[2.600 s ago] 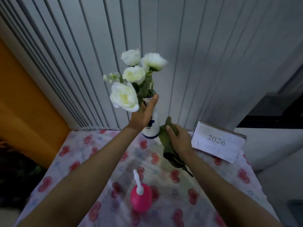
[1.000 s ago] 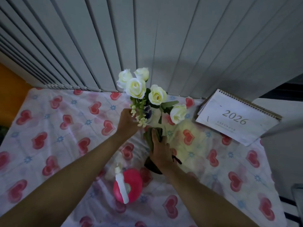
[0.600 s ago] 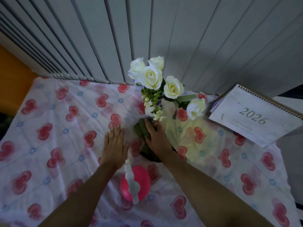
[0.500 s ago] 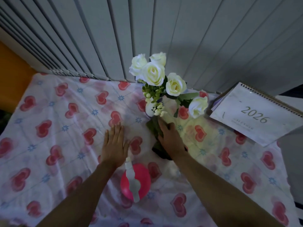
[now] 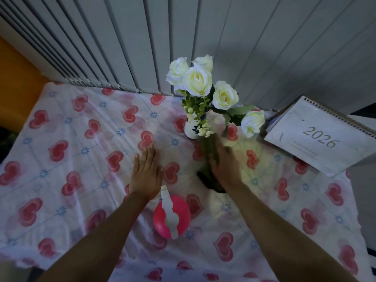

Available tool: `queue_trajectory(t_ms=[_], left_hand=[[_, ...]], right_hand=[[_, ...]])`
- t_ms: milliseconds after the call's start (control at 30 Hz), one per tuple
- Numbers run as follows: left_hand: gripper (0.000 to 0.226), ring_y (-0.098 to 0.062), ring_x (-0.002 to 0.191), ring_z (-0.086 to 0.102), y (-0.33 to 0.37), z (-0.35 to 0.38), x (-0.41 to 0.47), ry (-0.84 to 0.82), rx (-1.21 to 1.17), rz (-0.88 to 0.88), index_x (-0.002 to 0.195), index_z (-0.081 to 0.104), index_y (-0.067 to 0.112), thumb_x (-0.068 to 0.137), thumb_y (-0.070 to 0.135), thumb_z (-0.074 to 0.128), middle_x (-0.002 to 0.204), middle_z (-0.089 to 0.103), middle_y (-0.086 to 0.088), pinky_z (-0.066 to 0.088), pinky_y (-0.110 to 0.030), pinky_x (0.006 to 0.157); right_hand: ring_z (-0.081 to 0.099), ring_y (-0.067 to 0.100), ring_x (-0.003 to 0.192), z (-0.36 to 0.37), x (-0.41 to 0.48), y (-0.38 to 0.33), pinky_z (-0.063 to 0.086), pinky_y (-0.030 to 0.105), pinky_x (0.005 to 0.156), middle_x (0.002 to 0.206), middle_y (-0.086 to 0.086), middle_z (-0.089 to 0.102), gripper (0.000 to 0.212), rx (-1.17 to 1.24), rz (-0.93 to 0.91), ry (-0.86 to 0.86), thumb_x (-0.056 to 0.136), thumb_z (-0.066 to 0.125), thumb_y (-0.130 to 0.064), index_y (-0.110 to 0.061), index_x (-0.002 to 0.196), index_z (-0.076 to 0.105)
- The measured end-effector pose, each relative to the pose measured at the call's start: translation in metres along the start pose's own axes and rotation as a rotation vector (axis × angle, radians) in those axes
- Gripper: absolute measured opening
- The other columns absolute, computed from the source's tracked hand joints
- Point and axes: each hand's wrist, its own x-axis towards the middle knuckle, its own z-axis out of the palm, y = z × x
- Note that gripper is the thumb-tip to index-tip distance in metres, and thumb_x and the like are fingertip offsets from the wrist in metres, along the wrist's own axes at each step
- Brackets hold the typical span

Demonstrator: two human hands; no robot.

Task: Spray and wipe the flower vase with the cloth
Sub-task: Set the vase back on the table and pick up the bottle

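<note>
The white vase with blue marks (image 5: 191,129) stands upright on the heart-print tablecloth (image 5: 85,151), filled with white roses (image 5: 197,80). My right hand (image 5: 224,161), blurred, lies on the dark green cloth (image 5: 210,181) just in front and to the right of the vase; the cloth rests on the table, mostly hidden under the hand. My left hand (image 5: 147,171) lies flat on the tablecloth with fingers spread, holding nothing, to the left of the vase. A pink spray bottle with a white nozzle (image 5: 172,217) stands between my forearms.
A spiral desk calendar reading 2026 (image 5: 319,137) leans at the back right. Grey vertical blinds (image 5: 183,37) run behind the table. An orange wall (image 5: 14,82) borders the left side. The table's right edge drops off near the calendar.
The vase was held up, then set down on the table. My left hand let go of it and went flat on the tablecloth. My right hand with the cloth slid right, off the vase.
</note>
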Motion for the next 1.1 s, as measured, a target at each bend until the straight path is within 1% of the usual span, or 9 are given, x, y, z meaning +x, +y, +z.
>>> queue_trajectory(t_ms=[67,167,267,433,700,800,900,1000,1100], left_hand=[[0.064,-0.033,0.158,0.015,-0.001,0.003,0.000,-0.001,0.020,0.007,0.160,0.023,0.005,0.105,0.037,0.022,0.170,0.015,-0.015,0.010,-0.056,0.127],[0.064,-0.030,0.158,0.016,-0.004,0.006,-0.001,0.007,0.046,-0.008,0.160,0.025,0.006,0.104,0.038,0.024,0.170,0.018,-0.014,0.011,-0.055,0.127],[0.063,-0.029,0.158,0.016,-0.006,0.006,-0.003,0.036,0.030,-0.003,0.160,0.023,0.007,0.105,0.037,0.026,0.170,0.019,-0.012,0.014,-0.055,0.128],[0.062,-0.030,0.159,0.015,-0.006,0.003,-0.004,0.035,-0.026,0.011,0.161,0.023,0.008,0.106,0.036,0.027,0.171,0.018,-0.011,0.014,-0.055,0.128],[0.066,-0.034,0.158,0.016,-0.005,-0.006,-0.014,-0.016,-0.075,0.001,0.160,0.022,0.004,0.105,0.039,0.019,0.169,0.019,-0.015,0.012,-0.055,0.128],[0.066,-0.035,0.157,0.016,-0.001,-0.013,-0.038,0.019,-0.119,0.009,0.158,0.024,0.000,0.103,0.035,0.025,0.168,0.022,-0.017,0.010,-0.053,0.128],[0.062,-0.036,0.156,0.020,-0.001,-0.010,-0.068,0.067,-0.197,-0.012,0.155,0.033,-0.001,0.107,0.037,0.023,0.166,0.027,-0.018,0.014,-0.056,0.127],[0.069,-0.039,0.153,0.027,-0.001,-0.002,-0.098,0.053,-0.183,0.014,0.153,0.040,0.000,0.109,0.043,0.009,0.163,0.033,-0.018,0.010,-0.051,0.128],[0.070,-0.038,0.153,0.027,-0.006,0.004,-0.118,0.035,-0.108,0.042,0.154,0.038,0.000,0.108,0.041,0.007,0.164,0.031,-0.019,-0.005,-0.042,0.129]], right_hand=[[0.062,0.036,0.088,0.026,-0.003,-0.037,0.050,0.038,0.072,0.121,0.021,0.053,0.061,0.074,-0.181,-0.161,0.100,0.049,-0.027,-0.027,0.155,0.022],[0.062,0.040,0.090,0.056,-0.006,-0.058,0.054,0.044,0.075,0.120,0.024,0.052,0.063,-0.005,-0.235,-0.240,0.099,0.049,-0.032,-0.029,0.155,0.021],[0.063,0.043,0.091,0.058,-0.003,-0.042,0.055,0.048,0.073,0.131,0.023,0.046,0.060,-0.112,-0.121,-0.172,0.099,0.046,-0.033,-0.035,0.153,0.022],[0.061,0.040,0.081,0.025,-0.006,0.015,0.052,0.045,0.057,0.119,0.016,0.049,0.062,-0.268,0.093,-0.011,0.099,0.045,-0.034,-0.038,0.154,0.017],[0.060,0.048,0.092,-0.024,-0.028,0.067,0.051,0.054,0.079,0.126,0.023,0.042,0.066,-0.152,0.403,0.065,0.097,0.049,-0.028,-0.035,0.154,0.015],[0.060,0.043,0.096,-0.024,-0.050,0.048,0.051,0.047,0.081,0.140,0.020,0.039,0.064,-0.041,0.299,0.085,0.100,0.048,-0.027,-0.034,0.155,0.016],[0.052,0.026,0.076,0.002,-0.093,0.006,0.043,0.033,0.067,0.114,0.011,0.048,0.060,0.048,0.093,-0.001,0.102,0.044,-0.033,-0.033,0.156,0.018],[0.058,0.034,0.064,0.038,-0.132,-0.006,0.045,0.035,0.050,0.112,0.016,0.053,0.064,-0.043,-0.026,-0.134,0.097,0.046,-0.035,-0.032,0.155,0.021],[0.061,0.038,0.070,0.042,-0.141,0.007,0.047,0.038,0.046,0.116,0.019,0.052,0.065,-0.165,-0.002,-0.143,0.096,0.049,-0.028,-0.032,0.155,0.021]])
